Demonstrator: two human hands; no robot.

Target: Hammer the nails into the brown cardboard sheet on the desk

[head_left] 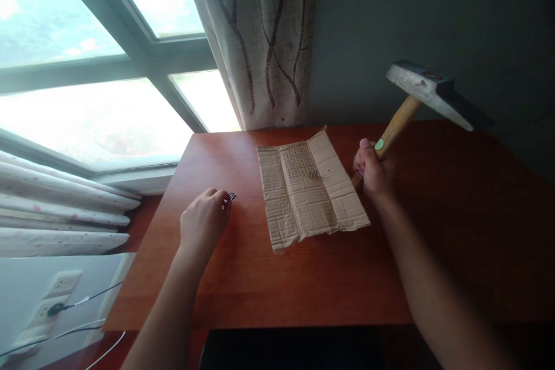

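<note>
My right hand [372, 170] is closed round the wooden handle of a hammer [403, 113], whose grey metal head is raised above the table at the upper right. A pale green sticker shows on the handle. At the left, my left hand [206, 214] pinches a small dark-and-silver metal piece [229, 200] between thumb and fingers; its exact kind is too small to tell. Between both hands lies a creased sheet of cardboard [310, 208] with a grid of small dark holes [297, 162]. Small metal bits [313, 173] rest on it beside the grid.
The reddish-brown wooden table [243, 295] stands against a grey wall [411, 11]. A window [87, 110] and a patterned curtain [269, 40] are behind and to the left. A wall socket [45, 309] with a plug and cables is at the lower left.
</note>
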